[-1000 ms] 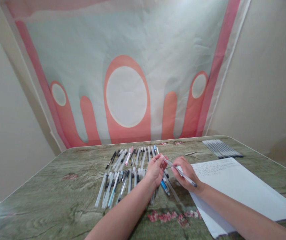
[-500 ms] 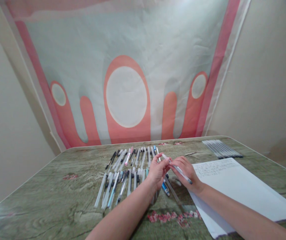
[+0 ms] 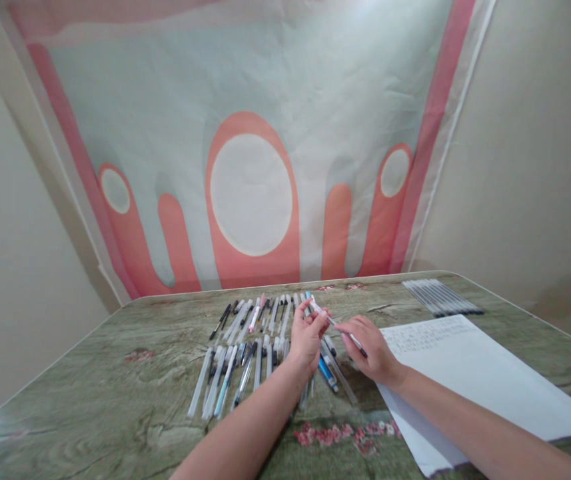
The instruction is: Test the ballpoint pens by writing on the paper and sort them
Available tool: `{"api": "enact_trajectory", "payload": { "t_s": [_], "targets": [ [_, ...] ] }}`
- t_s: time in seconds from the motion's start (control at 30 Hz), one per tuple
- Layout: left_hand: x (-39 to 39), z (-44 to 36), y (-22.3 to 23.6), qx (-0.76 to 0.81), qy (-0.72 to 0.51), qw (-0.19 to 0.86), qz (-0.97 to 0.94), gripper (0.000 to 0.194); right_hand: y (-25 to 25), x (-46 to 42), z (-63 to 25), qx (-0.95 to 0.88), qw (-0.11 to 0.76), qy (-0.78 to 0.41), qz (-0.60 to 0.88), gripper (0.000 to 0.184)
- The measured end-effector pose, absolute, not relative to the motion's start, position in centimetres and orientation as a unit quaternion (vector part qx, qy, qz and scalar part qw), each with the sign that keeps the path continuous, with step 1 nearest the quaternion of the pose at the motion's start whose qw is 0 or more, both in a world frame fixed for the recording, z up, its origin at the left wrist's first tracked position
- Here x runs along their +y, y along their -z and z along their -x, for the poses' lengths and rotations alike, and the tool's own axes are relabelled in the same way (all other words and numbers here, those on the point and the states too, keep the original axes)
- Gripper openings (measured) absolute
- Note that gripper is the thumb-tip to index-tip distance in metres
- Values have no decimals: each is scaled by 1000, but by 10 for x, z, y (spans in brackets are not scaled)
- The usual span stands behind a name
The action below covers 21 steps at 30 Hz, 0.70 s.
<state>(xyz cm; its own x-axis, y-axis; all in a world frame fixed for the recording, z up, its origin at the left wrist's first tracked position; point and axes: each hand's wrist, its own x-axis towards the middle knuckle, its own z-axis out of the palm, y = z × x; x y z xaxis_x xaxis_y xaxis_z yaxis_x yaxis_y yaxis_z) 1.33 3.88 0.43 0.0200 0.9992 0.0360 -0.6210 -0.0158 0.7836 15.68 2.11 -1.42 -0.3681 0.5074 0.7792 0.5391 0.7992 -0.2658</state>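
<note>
My left hand is closed, pinching a pale pen between thumb and fingers above the table. A slim dark-ended rod, seemingly a pen refill, runs in line with the pen toward my right. Thumb and fingers of my right hand are closed on it. Whether the rod sits inside the pen is hidden by my fingers. Below my hands lies a blue pen. To the left, a front row of pens and a back row of pens rest on the table, many clear-barrelled.
A large sheet of white paper with handwriting near its top lies to the right, partly under my right forearm. Beyond it, several slim clear sticks with dark ends lie side by side. The wood-patterned table meets a printed hanging cloth behind.
The pen in my left hand has shifted slightly left and up. My right hand has moved a little away from the left, and a thinner length now shows between them.
</note>
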Motion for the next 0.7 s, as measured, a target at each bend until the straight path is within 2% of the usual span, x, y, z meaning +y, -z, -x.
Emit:
{"api": "enact_trajectory", "payload": {
  "t_s": [0.17, 0.7],
  "targets": [
    [30, -17, -6, 290, -613, 645, -353, 65, 17, 22, -157, -841, 452, 29, 296, 30],
    [36, -12, -5, 293, -608, 644, -362, 63, 17, 21, -158, -847, 440, 45, 296, 28]
  ]
}}
